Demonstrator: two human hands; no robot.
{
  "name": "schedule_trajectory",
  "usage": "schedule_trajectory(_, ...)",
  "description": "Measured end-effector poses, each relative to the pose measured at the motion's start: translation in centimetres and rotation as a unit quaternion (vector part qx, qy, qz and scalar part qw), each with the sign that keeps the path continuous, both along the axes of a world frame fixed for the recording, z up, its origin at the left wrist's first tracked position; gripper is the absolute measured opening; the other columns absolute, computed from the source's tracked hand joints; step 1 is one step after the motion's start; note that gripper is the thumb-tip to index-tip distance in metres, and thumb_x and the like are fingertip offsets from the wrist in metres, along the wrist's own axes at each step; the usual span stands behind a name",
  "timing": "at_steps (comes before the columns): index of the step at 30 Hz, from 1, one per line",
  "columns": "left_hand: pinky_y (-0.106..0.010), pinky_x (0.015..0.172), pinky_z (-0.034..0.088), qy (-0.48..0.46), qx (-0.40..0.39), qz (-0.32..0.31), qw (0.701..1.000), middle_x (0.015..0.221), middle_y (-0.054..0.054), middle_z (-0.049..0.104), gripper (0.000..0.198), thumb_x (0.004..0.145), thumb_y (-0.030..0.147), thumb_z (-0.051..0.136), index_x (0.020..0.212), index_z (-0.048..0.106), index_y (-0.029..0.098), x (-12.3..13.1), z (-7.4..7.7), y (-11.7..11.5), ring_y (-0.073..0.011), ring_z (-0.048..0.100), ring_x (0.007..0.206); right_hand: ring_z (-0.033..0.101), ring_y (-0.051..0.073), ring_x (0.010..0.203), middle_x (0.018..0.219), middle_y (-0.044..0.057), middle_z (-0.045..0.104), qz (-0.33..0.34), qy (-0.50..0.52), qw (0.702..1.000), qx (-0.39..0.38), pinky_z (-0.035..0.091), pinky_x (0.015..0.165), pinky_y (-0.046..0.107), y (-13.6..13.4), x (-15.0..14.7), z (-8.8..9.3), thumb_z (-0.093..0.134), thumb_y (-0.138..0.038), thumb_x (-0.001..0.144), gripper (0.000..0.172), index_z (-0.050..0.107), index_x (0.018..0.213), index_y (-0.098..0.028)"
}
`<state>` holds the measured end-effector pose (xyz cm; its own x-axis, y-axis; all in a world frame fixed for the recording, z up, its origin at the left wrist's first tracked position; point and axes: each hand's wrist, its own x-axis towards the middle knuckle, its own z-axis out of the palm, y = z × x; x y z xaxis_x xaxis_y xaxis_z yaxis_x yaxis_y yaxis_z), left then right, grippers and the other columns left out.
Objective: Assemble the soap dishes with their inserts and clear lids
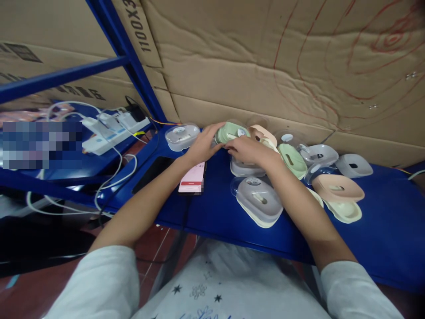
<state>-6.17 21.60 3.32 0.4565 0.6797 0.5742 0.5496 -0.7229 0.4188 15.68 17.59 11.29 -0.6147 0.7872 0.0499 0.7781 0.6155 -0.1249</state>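
A pale green soap box with a round label is held between my two hands at the back of the blue table. My left hand wraps around its left end. From the right and front, my right hand grips it with bent fingers, partly covering it. Close to my left hand lies a grey soap box under a clear cover. Below my right wrist sits another grey soap box, with a cream part beneath it. A peach piece is just behind my right hand.
Right of my right arm lie a green dish, a peach dish, a grey dish and cream trays. A lit phone and a dark device lie left. Cables run from a power strip beside a blue frame.
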Motion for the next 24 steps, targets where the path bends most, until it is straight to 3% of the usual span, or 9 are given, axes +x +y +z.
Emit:
schedule_trajectory(4, -0.050, 0.115, 0.051, -0.064, -0.028, -0.008, 0.998, 0.156, -0.016, 0.053, 0.067, 0.098, 0.047, 0.074, 0.156, 0.047, 0.026, 0.4, 0.1, 0.0, -0.0311, 0.058, 0.139, 0.074, 0.031, 0.103, 0.112, 0.016, 0.079, -0.036, -0.017, 0.999, 0.012, 0.052, 0.092, 0.042, -0.7, -0.5, -0.2, 0.044, -0.023, 0.108, 0.033, 0.075, 0.119, -0.019)
schedule_trajectory(8, -0.043, 0.095, 0.063, -0.169, -0.146, -0.021, 0.975, 0.155, -0.015, 0.051, 0.075, 0.090, 0.042, 0.081, 0.155, 0.044, 0.033, 1.0, -0.2, 0.1, -0.0244, 0.071, 0.113, 0.073, 0.038, 0.111, 0.122, 0.024, 0.075, -0.091, -0.027, 0.995, 0.035, 0.049, 0.101, 0.050, -1.3, -0.8, 0.0, 0.051, -0.024, 0.105, 0.034, 0.067, 0.132, -0.011)
schedule_trajectory(12, -0.045, 0.099, 0.062, -0.227, -0.209, -0.034, 0.951, 0.154, -0.015, 0.053, 0.078, 0.085, 0.032, 0.083, 0.153, 0.044, 0.031, 1.1, -0.8, 0.3, -0.0228, 0.072, 0.111, 0.073, 0.038, 0.113, 0.129, 0.024, 0.074, -0.084, -0.032, 0.996, 0.015, 0.051, 0.097, 0.046, -0.4, -0.2, -0.7, 0.063, -0.030, 0.101, 0.044, 0.061, 0.142, -0.012)
schedule_trajectory(16, -0.045, 0.098, 0.063, -0.222, -0.215, -0.028, 0.951, 0.151, -0.016, 0.055, 0.070, 0.085, 0.030, 0.083, 0.147, 0.050, 0.028, 0.9, -1.1, 0.7, -0.0232, 0.073, 0.109, 0.070, 0.035, 0.120, 0.132, 0.014, 0.075, -0.056, -0.006, 0.998, 0.020, 0.048, 0.102, 0.045, 1.5, 1.3, -1.3, 0.062, -0.041, 0.103, 0.041, 0.066, 0.140, -0.023)
schedule_trajectory(19, -0.043, 0.094, 0.064, -0.200, -0.206, -0.023, 0.958, 0.147, -0.014, 0.060, 0.065, 0.088, 0.030, 0.080, 0.146, 0.051, 0.027, 0.7, -1.0, 0.8, -0.0226, 0.074, 0.106, 0.069, 0.032, 0.121, 0.131, 0.010, 0.076, -0.034, 0.048, 0.998, 0.016, 0.048, 0.102, 0.043, 2.7, 2.4, -1.4, 0.060, -0.046, 0.104, 0.040, 0.068, 0.137, -0.025)
schedule_trajectory(22, -0.047, 0.103, 0.060, -0.129, -0.129, 0.030, 0.983, 0.144, -0.012, 0.064, 0.060, 0.089, 0.032, 0.078, 0.144, 0.056, 0.025, 0.1, -0.7, 1.0, -0.0266, 0.070, 0.117, 0.072, 0.031, 0.113, 0.124, 0.011, 0.078, -0.063, 0.096, 0.993, 0.020, 0.051, 0.097, 0.042, 3.2, 3.3, -0.9, 0.046, -0.048, 0.109, 0.041, 0.070, 0.131, -0.023)
schedule_trajectory(24, -0.051, 0.112, 0.054, -0.062, -0.077, 0.074, 0.992, 0.146, -0.012, 0.064, 0.055, 0.092, 0.032, 0.072, 0.145, 0.058, 0.024, -0.7, -0.5, 1.4, -0.0289, 0.066, 0.126, 0.071, 0.032, 0.115, 0.126, 0.012, 0.077, -0.113, 0.109, 0.987, 0.045, 0.052, 0.098, 0.044, 3.4, 3.7, -0.3, 0.039, -0.045, 0.110, 0.045, 0.064, 0.140, -0.024)
